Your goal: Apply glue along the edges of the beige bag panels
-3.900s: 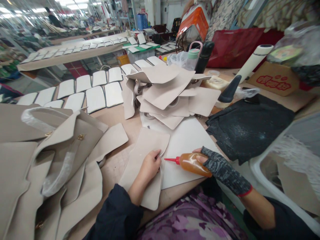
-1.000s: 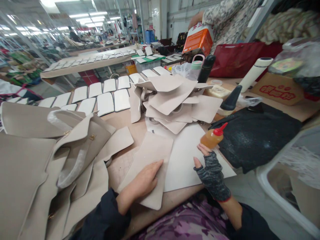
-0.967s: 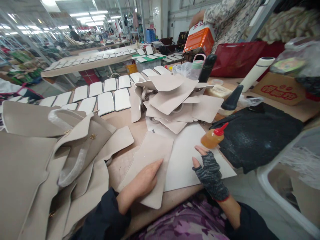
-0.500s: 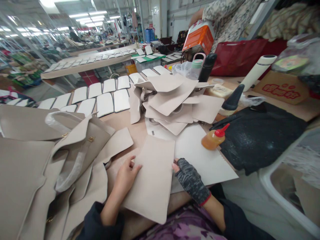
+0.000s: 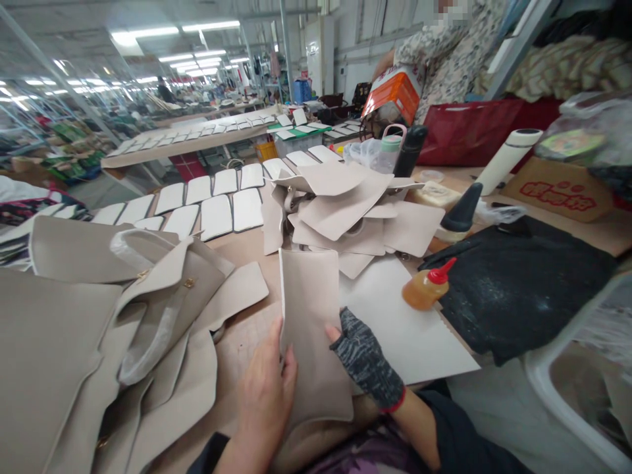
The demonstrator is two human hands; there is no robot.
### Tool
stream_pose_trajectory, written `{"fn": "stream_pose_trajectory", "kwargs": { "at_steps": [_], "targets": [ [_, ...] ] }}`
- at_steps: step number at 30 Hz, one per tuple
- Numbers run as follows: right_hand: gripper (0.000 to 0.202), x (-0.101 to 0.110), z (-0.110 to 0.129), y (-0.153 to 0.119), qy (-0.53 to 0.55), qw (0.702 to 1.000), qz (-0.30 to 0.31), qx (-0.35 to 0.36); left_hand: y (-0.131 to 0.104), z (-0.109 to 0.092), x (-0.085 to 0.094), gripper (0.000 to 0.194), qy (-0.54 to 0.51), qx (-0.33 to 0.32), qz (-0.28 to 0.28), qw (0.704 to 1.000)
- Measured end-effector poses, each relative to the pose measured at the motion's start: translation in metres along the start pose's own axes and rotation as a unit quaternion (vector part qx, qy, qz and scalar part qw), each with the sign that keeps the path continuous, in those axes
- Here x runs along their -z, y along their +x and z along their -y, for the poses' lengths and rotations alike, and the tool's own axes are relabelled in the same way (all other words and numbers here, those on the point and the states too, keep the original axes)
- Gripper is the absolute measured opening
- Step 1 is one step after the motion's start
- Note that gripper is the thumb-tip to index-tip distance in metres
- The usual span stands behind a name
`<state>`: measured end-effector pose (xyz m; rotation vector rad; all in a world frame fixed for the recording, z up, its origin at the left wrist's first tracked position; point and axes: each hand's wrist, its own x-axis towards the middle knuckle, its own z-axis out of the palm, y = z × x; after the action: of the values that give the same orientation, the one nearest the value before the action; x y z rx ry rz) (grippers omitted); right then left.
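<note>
Between my two hands a beige leather panel (image 5: 313, 329) is held raised, its sides curving up. My left hand (image 5: 269, 382) is bare and grips the panel's left edge, thumb at the near side and fingers partly hidden behind it. On the right edge, my right hand (image 5: 368, 362), in a grey fingerless glove with a red cuff, pinches the panel with its thumb on the front. Beige bag pieces with wrapped handles (image 5: 162, 296) lie at the left. Beyond the panel is a pile of beige bag parts (image 5: 340, 197).
A glue bottle with a red tip (image 5: 427, 286) stands on a white sheet (image 5: 399, 329). Black cloth (image 5: 523, 283) lies at the right, near a white bin (image 5: 538, 388). White panels (image 5: 217, 214) line the table's far side. Another person's patterned sleeve (image 5: 444, 46) shows behind.
The panel has been lifted from lying flat and now curves upward. My left hand has shifted right and wrapped its edge. My right thumb has moved onto its front.
</note>
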<state>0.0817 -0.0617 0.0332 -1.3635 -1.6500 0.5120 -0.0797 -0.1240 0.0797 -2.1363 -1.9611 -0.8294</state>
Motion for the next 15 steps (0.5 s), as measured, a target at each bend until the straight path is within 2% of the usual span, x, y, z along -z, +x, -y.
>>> {"fn": "stream_pose_trajectory", "kwargs": {
  "at_steps": [3, 7, 10, 15],
  "targets": [
    [0.029, 0.011, 0.004, 0.024, 0.072, 0.996, 0.056, -0.015, 0.0, 0.004, 0.002, 0.059, -0.052, 0.012, 0.017, 0.998],
    [0.033, 0.009, 0.009, 0.039, -0.056, 0.996, -0.007, 0.07, -0.001, 0.002, 0.001, 0.057, -0.128, 0.089, 0.06, 0.986],
    [0.034, 0.002, 0.013, 0.043, -0.081, 0.988, 0.007, 0.13, -0.001, -0.001, -0.002, 0.058, -0.158, 0.123, 0.064, 0.978],
    [0.038, -0.001, 0.019, 0.07, -0.039, 0.993, -0.019, 0.107, -0.004, 0.003, -0.008, 0.053, -0.185, 0.132, 0.052, 0.973]
  ]
}}
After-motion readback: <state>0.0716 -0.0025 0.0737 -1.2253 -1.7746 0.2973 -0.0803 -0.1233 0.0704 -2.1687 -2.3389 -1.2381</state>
